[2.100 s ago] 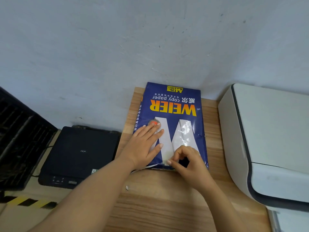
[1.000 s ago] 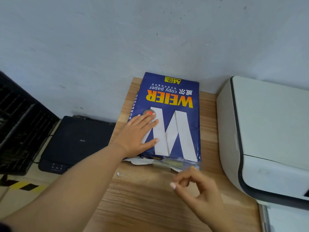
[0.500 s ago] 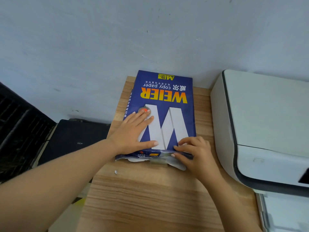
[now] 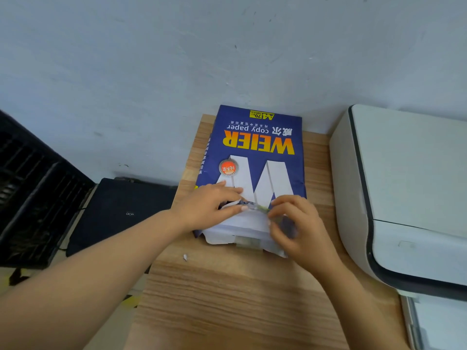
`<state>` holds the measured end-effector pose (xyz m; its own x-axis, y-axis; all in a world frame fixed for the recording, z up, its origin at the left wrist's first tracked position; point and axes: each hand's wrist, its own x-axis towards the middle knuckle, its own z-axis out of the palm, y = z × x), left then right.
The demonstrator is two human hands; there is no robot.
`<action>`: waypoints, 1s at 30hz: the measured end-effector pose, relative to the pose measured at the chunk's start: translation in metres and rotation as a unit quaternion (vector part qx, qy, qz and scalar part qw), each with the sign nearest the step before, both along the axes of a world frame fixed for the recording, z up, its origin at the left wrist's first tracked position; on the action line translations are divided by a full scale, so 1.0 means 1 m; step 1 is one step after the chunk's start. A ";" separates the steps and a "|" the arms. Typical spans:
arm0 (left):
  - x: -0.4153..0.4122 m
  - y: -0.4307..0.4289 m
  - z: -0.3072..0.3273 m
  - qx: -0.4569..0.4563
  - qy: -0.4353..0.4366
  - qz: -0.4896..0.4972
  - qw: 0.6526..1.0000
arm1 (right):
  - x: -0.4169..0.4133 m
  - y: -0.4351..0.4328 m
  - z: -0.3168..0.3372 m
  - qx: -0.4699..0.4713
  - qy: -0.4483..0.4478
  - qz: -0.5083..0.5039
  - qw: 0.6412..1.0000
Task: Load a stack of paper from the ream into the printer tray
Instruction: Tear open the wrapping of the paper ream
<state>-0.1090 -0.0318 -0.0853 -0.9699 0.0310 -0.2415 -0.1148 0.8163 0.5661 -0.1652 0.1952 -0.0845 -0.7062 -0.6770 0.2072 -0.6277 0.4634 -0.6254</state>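
Observation:
A blue WEIER ream of copy paper point(image 4: 257, 145) lies flat on the wooden table point(image 4: 227, 299), its far end against the wall. Its near end is torn open and white sheets point(image 4: 242, 226) show there. My left hand point(image 4: 209, 205) pinches the torn wrapper edge on top of the ream's near left part. My right hand point(image 4: 295, 223) grips the wrapper flap at the near right corner. The white printer point(image 4: 409, 188) stands to the right, and its paper tray point(image 4: 439, 322) juts out at the bottom right.
A black flat device point(image 4: 121, 213) sits lower down, left of the table. A dark slatted crate point(image 4: 32, 188) is at far left. A small paper scrap point(image 4: 185, 257) lies on the wood near the ream. The pale wall closes off the back.
My left hand slid from flat on the ream to its near edge and pinched the wrapper. Both hands have peeled the wrapper back, which exposes more white paper.

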 end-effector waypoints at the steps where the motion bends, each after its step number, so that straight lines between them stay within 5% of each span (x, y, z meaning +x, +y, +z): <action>1: 0.000 0.000 -0.001 0.004 -0.005 0.010 1.000 | 0.004 0.001 -0.002 0.021 0.020 0.022 0.999; 7: 0.003 0.006 -0.005 0.065 0.005 0.060 0.996 | 0.001 0.001 -0.018 0.129 0.061 0.046 0.989; 30: 0.000 -0.008 -0.024 0.167 0.026 0.042 0.985 | -0.001 -0.008 -0.011 0.121 0.120 0.022 0.985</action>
